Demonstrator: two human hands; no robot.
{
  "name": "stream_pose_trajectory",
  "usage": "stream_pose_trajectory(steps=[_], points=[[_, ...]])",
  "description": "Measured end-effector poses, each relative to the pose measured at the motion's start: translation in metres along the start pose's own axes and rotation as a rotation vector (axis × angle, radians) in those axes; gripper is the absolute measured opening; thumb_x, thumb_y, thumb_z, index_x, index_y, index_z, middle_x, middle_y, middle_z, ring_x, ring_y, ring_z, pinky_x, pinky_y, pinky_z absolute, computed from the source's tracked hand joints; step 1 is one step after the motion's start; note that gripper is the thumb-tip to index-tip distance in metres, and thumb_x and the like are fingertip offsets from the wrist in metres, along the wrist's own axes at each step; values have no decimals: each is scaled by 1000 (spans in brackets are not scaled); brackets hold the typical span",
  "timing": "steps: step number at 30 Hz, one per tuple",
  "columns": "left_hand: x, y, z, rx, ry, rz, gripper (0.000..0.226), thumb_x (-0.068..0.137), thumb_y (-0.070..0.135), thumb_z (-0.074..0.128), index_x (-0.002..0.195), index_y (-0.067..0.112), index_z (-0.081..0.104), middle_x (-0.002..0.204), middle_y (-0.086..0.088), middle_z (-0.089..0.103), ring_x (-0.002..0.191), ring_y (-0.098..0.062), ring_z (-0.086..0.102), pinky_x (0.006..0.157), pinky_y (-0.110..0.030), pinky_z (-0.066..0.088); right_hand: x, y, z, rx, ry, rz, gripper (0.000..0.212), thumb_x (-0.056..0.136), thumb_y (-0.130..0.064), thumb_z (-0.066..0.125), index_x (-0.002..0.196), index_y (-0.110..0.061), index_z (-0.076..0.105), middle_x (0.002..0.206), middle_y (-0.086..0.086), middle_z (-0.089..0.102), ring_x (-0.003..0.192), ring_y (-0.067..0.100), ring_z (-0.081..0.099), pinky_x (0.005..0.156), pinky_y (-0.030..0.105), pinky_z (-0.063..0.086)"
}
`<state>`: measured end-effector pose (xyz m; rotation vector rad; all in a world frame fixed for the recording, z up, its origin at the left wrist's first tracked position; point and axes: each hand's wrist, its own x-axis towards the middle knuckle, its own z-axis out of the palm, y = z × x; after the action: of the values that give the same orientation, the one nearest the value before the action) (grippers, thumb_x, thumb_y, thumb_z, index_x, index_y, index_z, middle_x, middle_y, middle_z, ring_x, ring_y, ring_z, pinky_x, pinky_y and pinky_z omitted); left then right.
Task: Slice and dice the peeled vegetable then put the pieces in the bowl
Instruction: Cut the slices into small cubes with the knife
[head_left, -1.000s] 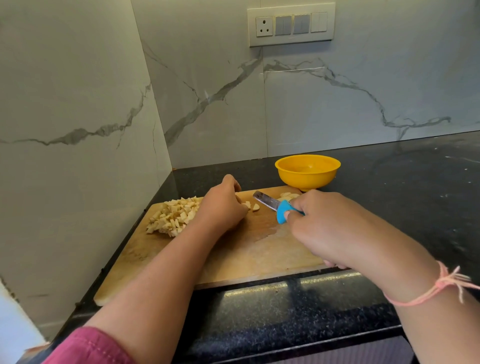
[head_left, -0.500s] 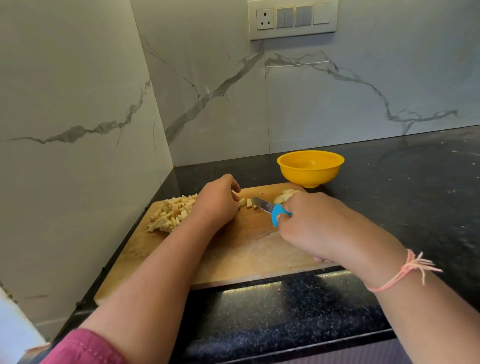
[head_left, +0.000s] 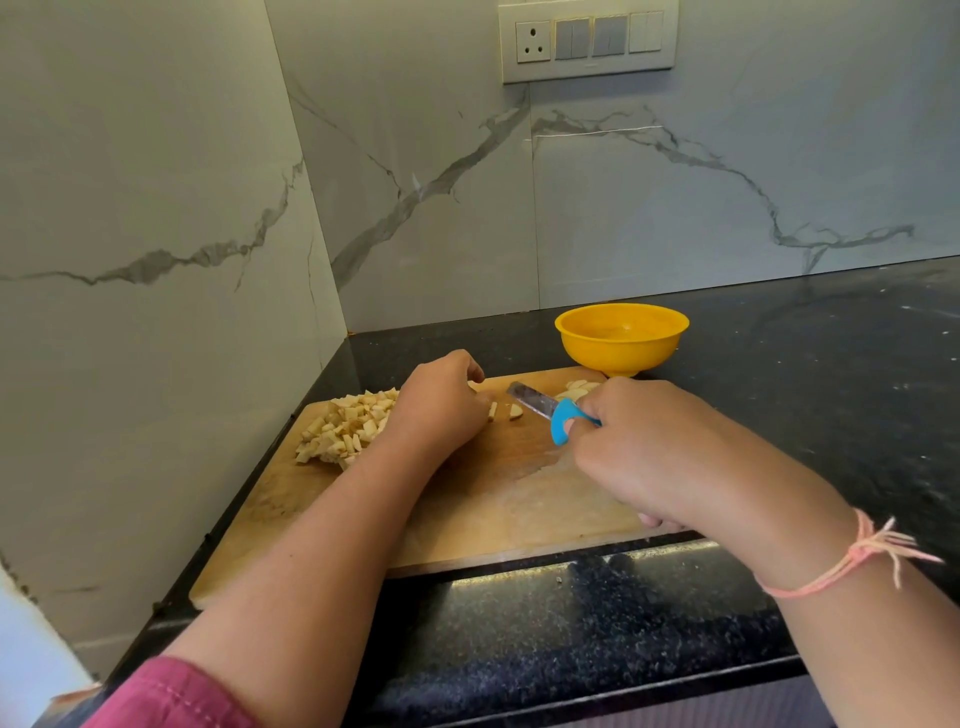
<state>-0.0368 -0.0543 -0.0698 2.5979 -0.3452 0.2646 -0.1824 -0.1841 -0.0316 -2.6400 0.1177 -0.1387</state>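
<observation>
a: left arm, what's worn?
b: sleeve (head_left: 171, 696), dark pink, line of stitching near the hem. forearm bare past it.
a: and the other side?
b: thread (head_left: 810, 583) round the wrist behind the right hand (head_left: 649, 447). pale pink, a few thin strands. knot (head_left: 870, 543) on top, frayed ends sticking out.
</observation>
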Motion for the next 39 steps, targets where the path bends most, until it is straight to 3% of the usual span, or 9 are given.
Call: stream_pose_trajectory(steps=[2, 14, 18, 23, 29, 33, 39], points=[[-1, 1, 1, 10, -24, 9, 36, 88, 29, 66, 120, 21, 53, 110, 0, 63, 95, -15, 60, 81, -29, 53, 1, 0, 0, 9, 15, -1, 36, 97, -23, 41, 131, -15, 50, 66, -2, 45, 52, 6, 40, 43, 14, 31], [1, 0, 2, 20, -42, 25, 54, 89, -3, 57, 133, 24, 42, 130, -4, 57, 108, -17, 58, 80, -23, 48, 13, -5, 14, -12, 27, -44, 32, 97, -21, 40, 125, -13, 52, 68, -1, 45, 53, 7, 42, 43, 15, 34], [2, -5, -3, 105, 33, 9, 54, 87, 4, 63, 133, 23, 40, 121, -3, 60, 91, -13, 54, 72, -24, 46, 14, -4, 18, -25, 10, -20, 29, 97, -21, 40, 123, -14, 52, 68, -1, 44, 53, 8, 43, 44, 18, 34], [3, -2, -2, 81, 18, 1, 45, 89, 4, 62, 128, 21, 46, 113, -2, 64, 94, -14, 60, 71, -22, 45, 16, -9, 22, -49, -20, -28, 33, 98, -22, 39, 128, -14, 48, 69, -1, 42, 55, 9, 41, 45, 18, 34], [2, 4, -3, 47, -23, 5, 43, 89, 0, 61, 125, 19, 49, 114, -1, 65, 101, -15, 61, 82, -27, 50, 17, -4, 22, -58, 54, -55, 30, 99, -22, 37, 124, -13, 51, 72, -3, 45, 57, 8, 44, 49, 17, 37], [0, 5, -3, 51, -25, 4, 40, 90, 3, 61, 125, 19, 51, 113, 0, 65, 101, -15, 61, 83, -27, 51, 14, -5, 22, -101, 99, -91, 32, 99, -24, 37, 127, -14, 51, 87, 1, 49, 76, 12, 48, 55, 20, 37], [1, 4, -2, 33, -13, -17, 35, 90, 6, 62, 121, 19, 52, 111, -1, 65, 97, -14, 61, 80, -25, 51, 14, -14, 33, -175, 49, -87, 14, 98, -25, 39, 100, -17, 49, 69, -3, 38, 70, 12, 44, 51, 21, 32]])
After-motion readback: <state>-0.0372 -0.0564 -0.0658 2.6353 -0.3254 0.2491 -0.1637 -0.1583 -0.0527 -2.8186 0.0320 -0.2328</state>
